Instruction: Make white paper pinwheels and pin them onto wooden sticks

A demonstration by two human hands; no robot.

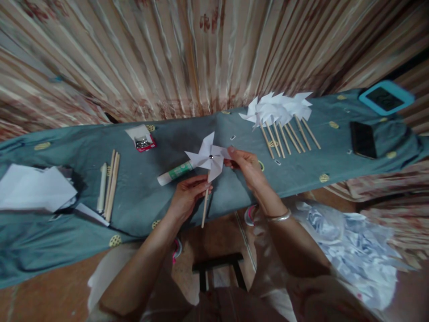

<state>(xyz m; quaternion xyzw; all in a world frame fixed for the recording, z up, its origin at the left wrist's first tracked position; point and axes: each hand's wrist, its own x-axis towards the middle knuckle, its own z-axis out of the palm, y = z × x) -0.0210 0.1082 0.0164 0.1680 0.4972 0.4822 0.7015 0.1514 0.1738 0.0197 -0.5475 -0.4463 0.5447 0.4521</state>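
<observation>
A white paper pinwheel [212, 163] is held up over the table's front part, its wooden stick pointing down toward me and a shiny pin at its centre. My left hand [189, 197] is closed around the stick just below the blades. With thumb and fingers, my right hand [244, 164] pinches the tip of the right-hand blade. Behind the pinwheel lies a green and white glue stick [176, 173], its right end partly covered by a blade. A small open red and white box [142, 138] of metal pins stands farther back on the left.
Finished pinwheels [281, 112] lie in a row at the back right. A phone [363, 140] and a blue-framed device [387, 97] are at the far right. Left are wooden sticks [112, 185] and paper sheets [35, 188]. Paper scraps [355, 250] fill the floor at right.
</observation>
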